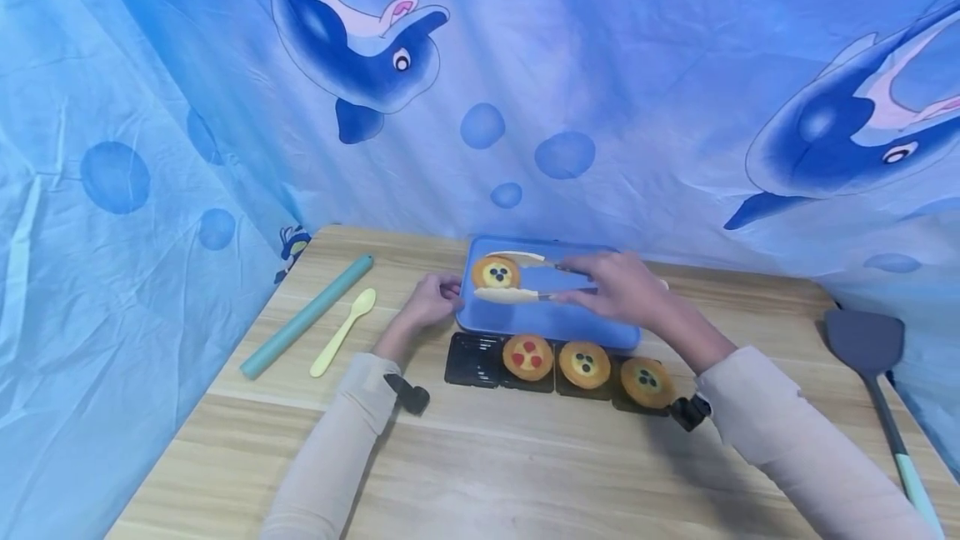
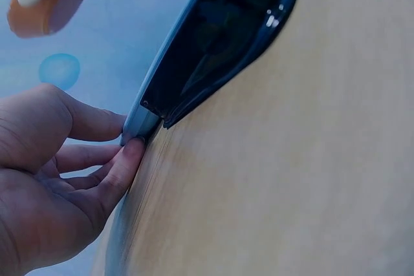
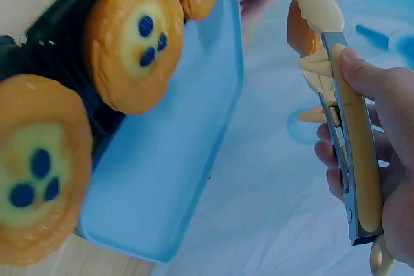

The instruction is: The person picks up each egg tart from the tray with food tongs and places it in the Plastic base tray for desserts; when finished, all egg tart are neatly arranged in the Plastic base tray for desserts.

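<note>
My right hand (image 1: 618,286) holds a pair of tongs (image 1: 510,296) with cream-coloured tips. Between those tips sits a tart (image 1: 497,273) with dark blue berries. In the right wrist view this tart (image 3: 299,29) shows edge-on, raised above the blue tray (image 3: 155,172). At the tray's left side, my left hand (image 1: 431,301) pinches the rim, thumb against fingers, as the left wrist view also shows. Along the tray's front lies a black sectioned holder (image 1: 472,361). It bears a red-topped tart (image 1: 528,357) and two berry tarts (image 1: 585,365); its leftmost section is bare.
To the left lie a green rolling stick (image 1: 307,317) and a pale yellow spoon (image 1: 343,332). A dark spatula (image 1: 865,332) with a mint handle lies at the right edge. Blue cloth (image 1: 637,48) with dolphins hangs behind the wooden table (image 1: 525,473).
</note>
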`<state>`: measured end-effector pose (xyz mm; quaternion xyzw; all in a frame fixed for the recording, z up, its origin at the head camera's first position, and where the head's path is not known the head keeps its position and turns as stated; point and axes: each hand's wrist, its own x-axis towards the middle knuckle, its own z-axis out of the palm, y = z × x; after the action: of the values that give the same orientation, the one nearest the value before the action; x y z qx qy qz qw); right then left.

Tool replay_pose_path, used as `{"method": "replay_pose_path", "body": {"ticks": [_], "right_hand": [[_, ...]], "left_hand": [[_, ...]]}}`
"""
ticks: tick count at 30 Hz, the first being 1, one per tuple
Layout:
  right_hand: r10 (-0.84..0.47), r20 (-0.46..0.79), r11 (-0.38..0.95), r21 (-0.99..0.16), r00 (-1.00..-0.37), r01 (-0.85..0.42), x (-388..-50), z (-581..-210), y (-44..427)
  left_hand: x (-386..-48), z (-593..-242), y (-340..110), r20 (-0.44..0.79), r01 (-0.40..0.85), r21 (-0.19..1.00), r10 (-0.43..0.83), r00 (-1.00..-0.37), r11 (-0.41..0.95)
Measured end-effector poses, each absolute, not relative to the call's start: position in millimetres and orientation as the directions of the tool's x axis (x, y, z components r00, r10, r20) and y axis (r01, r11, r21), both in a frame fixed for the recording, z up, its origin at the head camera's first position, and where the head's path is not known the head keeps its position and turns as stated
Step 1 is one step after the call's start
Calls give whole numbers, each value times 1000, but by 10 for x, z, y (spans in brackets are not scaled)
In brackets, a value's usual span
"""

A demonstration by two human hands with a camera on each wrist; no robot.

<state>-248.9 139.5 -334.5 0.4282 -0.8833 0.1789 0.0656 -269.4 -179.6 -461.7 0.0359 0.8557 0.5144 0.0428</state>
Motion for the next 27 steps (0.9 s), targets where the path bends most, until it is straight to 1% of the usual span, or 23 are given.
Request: {"method": "replay_pose_path", "body": {"ticks": [10,19,22,25,27], "right_hand": [[-772,274,520,-246,-573,-818,-2153,-3359,1356],[-791,255,498,-262,-557,-827,-2026,-3474,1274],[-801,248,494,-238,-544,-836,-1997,-3568,1235],[-802,233,514,-202,-551,-834,-1964,-3652,1198],[-795,213,534,-196,-567,-822,-1941,-3692,1180]], "left_hand": [[-2693,-4632,-1807,-48,8,889,110,-993,457],[-2701,-4616,-1807,-37,13,895,103,-994,446],[-2693,-4605,-1804,-52,-2,898,103,-993,440],[-2686,-4596,-1800,-68,-18,901,100,-993,434],[-2686,-4601,-1798,-69,-19,899,99,-993,438]]}}
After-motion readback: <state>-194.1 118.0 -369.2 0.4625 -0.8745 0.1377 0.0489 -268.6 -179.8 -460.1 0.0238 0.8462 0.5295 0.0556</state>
